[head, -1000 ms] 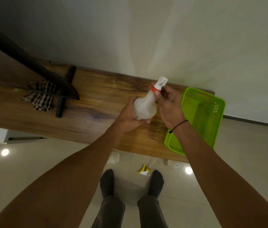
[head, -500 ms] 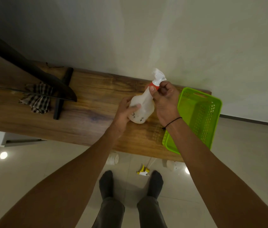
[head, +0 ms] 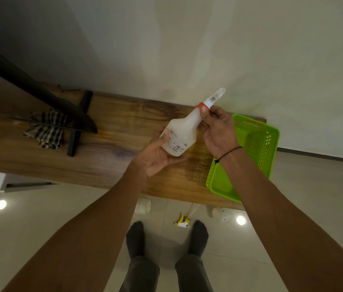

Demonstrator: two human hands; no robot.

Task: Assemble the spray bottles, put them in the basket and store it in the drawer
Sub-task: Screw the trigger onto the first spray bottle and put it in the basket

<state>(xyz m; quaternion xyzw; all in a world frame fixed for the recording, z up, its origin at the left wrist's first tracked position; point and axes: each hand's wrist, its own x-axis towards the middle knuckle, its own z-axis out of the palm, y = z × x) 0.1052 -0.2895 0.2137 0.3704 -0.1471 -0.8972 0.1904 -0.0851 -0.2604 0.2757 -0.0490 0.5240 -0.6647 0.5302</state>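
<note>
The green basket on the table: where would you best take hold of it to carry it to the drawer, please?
Probably by the two short end rims of the basket, one hand at each. It is a long, shallow rectangle, and the far end shows a handle slot. Come from above; the near end overhangs the table edge, so fingers slip under there.

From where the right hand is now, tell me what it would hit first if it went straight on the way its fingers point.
The right hand points up and away, along the spray bottle neck it pinches. Beyond lies only the wall; depth is unclear.
</note>
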